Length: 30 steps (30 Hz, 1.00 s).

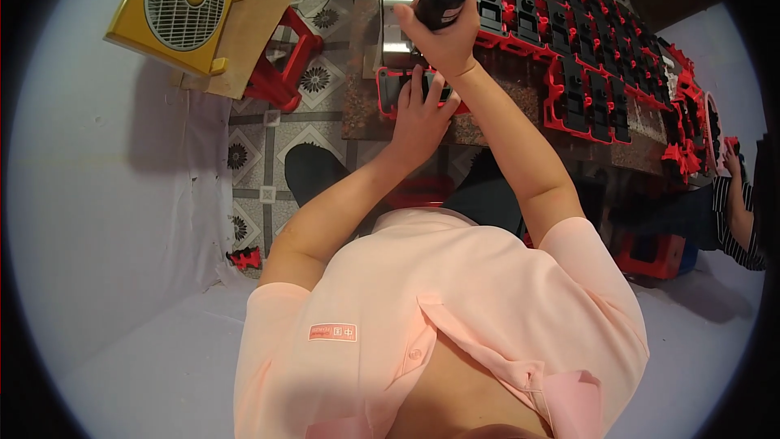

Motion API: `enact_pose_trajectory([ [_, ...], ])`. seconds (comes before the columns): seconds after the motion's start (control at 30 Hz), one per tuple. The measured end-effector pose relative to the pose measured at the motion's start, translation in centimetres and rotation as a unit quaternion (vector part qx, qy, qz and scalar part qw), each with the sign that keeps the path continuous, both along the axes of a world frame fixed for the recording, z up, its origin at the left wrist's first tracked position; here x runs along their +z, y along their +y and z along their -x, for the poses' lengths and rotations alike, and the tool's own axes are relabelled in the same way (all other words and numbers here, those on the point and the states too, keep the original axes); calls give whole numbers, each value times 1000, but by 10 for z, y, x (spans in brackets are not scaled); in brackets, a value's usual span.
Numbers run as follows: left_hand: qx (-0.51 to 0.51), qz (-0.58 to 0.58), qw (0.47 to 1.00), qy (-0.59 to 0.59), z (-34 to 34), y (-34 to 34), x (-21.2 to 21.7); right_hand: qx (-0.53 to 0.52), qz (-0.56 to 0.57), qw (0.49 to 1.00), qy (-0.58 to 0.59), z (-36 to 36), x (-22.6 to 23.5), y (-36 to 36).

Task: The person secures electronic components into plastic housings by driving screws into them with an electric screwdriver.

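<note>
My right hand (451, 45) is wrapped around an upright black electric screwdriver (444, 4), its thumb pointing out to the left. A dark rod or cord rises from the top of that tool. Just below it, at the near edge of the table, lies a red-framed plastic part with a black inside (388, 97). The fingers of my left hand (421, 114) are stretched out and spread over this part, with the thumb toward its right side. My hands and the driver hide much of the part and the driver's tip.
A silver metal box (398, 41) stands behind the part. Rows of red-and-black parts (569, 12) cover the table's right side, with loose red pieces (686, 93) beyond. A yellow box fan (175, 8) and red stool (280, 69) stand left. Another person's arm (735, 195) shows far right.
</note>
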<state>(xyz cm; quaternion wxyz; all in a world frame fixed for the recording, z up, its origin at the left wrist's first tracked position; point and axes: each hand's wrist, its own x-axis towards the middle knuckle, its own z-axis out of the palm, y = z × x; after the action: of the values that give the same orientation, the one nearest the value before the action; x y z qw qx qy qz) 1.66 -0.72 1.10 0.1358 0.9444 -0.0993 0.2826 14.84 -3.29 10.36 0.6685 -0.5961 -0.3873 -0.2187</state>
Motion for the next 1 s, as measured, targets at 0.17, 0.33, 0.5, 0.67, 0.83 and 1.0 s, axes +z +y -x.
enact_pose_trajectory([
  [0.17, 2, -17, 999, -33, -13, 4, -5, -7, 10, 1000, 21, -14, 10, 1],
  [0.33, 10, -3, 998, -69, -29, 9, -17, 28, -8, 999, 39, -6, 5, 2],
  [0.5, 20, -8, 998, -66, -31, 8, -19, 10, 7, 1000, 16, 0, -4, -5],
  [0.67, 29, -16, 996, -82, -32, 9, -20, -29, -44, 998, 40, -3, 12, 5],
  [0.83, 21, -13, 995, -98, -32, 8, -20, 0, 3, 1000, 10, -5, 14, 5],
  [1.0, 14, -15, 996, -82, -31, 12, -15, -58, 1, 998, 41, -25, 19, 8],
])
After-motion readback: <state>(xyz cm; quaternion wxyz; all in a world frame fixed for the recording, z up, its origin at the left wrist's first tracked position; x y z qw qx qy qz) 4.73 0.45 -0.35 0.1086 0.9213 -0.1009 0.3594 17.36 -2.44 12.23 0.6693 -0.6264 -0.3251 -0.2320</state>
